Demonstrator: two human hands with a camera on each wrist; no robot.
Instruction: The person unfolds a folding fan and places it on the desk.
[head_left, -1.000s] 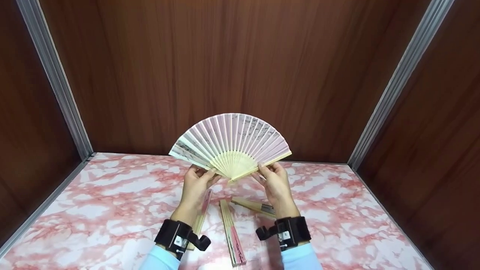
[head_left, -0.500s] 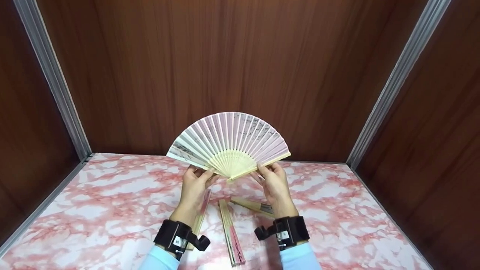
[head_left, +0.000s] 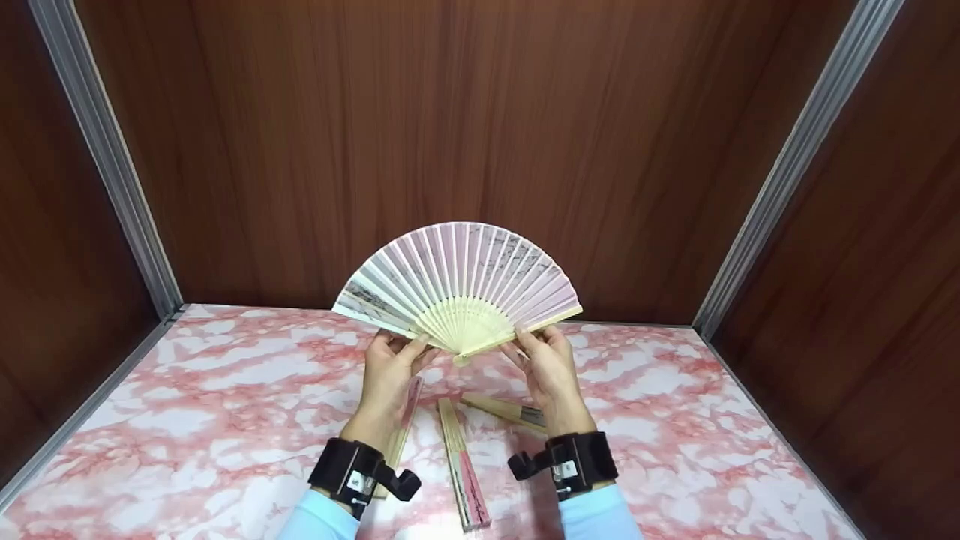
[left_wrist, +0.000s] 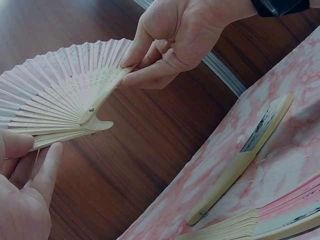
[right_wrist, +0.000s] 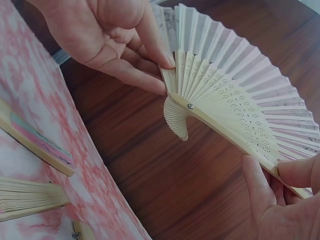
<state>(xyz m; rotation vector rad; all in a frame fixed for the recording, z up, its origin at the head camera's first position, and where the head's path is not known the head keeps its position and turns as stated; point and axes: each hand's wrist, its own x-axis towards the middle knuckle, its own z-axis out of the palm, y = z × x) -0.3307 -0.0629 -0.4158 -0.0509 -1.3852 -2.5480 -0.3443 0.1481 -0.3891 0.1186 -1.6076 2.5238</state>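
A folding fan (head_left: 457,270), spread wide, is held up above the table between both hands. Its leaf runs from pale green at the left to pink, with dark branch prints, over pale pierced ribs. My left hand (head_left: 388,379) pinches the left outer rib between thumb and fingers. On the other side, my right hand (head_left: 553,371) pinches the right guard stick the same way. The pivot rivet (right_wrist: 190,106) shows in the right wrist view, with the curved rib ends below it. Parts of some fingers are hidden behind the ribs.
Three folded fans lie on the pink-and-white marbled table (head_left: 225,420): a left fan (head_left: 397,442) partly behind the left forearm, a middle fan (head_left: 463,465), and a right fan (head_left: 506,411) near the right wrist. Brown wood-grain panels (head_left: 450,112) enclose the back and sides.
The spread fan and both hands have shifted very slightly left, and the fan's top edge sits a little higher. Both hands keep their grip on it; the folded fans stay put.
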